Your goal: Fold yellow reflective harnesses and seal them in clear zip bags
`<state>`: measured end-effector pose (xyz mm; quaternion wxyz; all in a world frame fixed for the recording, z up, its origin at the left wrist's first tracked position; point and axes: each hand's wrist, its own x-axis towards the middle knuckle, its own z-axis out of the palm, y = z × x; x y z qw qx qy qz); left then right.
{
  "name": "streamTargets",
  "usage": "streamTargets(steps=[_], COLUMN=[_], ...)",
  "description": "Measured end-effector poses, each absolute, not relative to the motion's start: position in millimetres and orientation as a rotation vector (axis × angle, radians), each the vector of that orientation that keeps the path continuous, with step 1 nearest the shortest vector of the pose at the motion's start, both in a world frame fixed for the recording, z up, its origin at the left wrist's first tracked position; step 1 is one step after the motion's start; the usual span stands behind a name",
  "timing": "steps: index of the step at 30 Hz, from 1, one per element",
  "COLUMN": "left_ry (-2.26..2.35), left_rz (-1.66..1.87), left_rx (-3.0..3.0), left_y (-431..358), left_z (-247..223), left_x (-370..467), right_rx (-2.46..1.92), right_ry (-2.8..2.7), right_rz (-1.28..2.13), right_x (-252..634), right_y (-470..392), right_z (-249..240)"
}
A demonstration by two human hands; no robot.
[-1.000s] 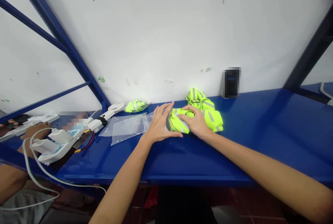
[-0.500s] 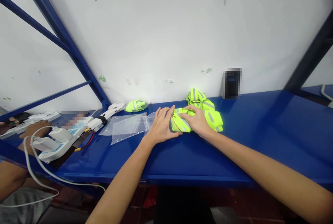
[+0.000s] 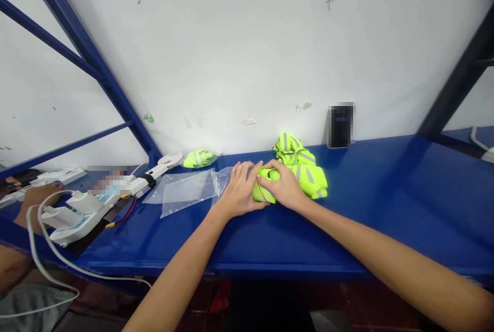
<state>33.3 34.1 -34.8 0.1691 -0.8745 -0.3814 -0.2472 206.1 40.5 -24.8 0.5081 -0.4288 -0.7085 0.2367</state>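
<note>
A folded neon-yellow reflective vest (image 3: 263,194) with grey bands and a thin red line lies on the blue table. My left hand (image 3: 241,188) cups its left end, thumb at the near side and fingers over the far side. My right hand (image 3: 284,185) grips the top of the bundle, its thumb close to the red line. More of the yellow fabric (image 3: 314,180) spreads out to the right of that hand. Behind it sits a crumpled heap of the same striped material (image 3: 294,151); whether it is joined to the bundle I cannot tell.
Clear plastic bags (image 3: 187,193) lie left of my left hand. Behind them is a bagged yellow vest (image 3: 199,158), beside a small white fan (image 3: 165,164). A power strip (image 3: 79,221) with cables stands at left, near another person's arm (image 3: 38,201). A dark phone-like object (image 3: 340,126) leans on the wall.
My right hand has shifted slightly left along the bundle, closer to my left hand. Less of the vest shows between them. The whole view has moved slightly.
</note>
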Motion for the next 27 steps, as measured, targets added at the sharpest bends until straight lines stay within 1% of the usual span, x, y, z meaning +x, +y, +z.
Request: streamTargets(steps=[8,11,16,22,24,27], left_ry=[-1.038,-1.087,-1.154,-1.057,-1.02,-0.983], left_rz=[-0.74,-0.756,-0.801,-0.937,-0.981,-0.986], left_rx=[-2.542,-2.575,-2.497,-2.501,-2.529,-2.568], left_y=[27.8,30.5,33.5,26.4,24.9,25.9], left_z=[-27.7,-28.6,-31.6,-31.6,-31.0,-29.8], left_x=[35.6,31.7,30.8,52.3,54.5,47.0], right_rx=[-0.839,-0.807,-0.802,-0.761,-0.739,-0.691], right_ry=[-1.765,-1.761,-1.782,-1.735,-1.72,-1.708], right_rz=[0.598,0.598,0.542,0.453,0.512,0.796], right_x=[210.2,210.4,207.2,195.5,195.8,203.5], right_y=[45.1,44.8,37.4,26.0,24.1,25.9], right_z=[-31.3,-31.2,-25.2,-32.1,-32.3,-26.5])
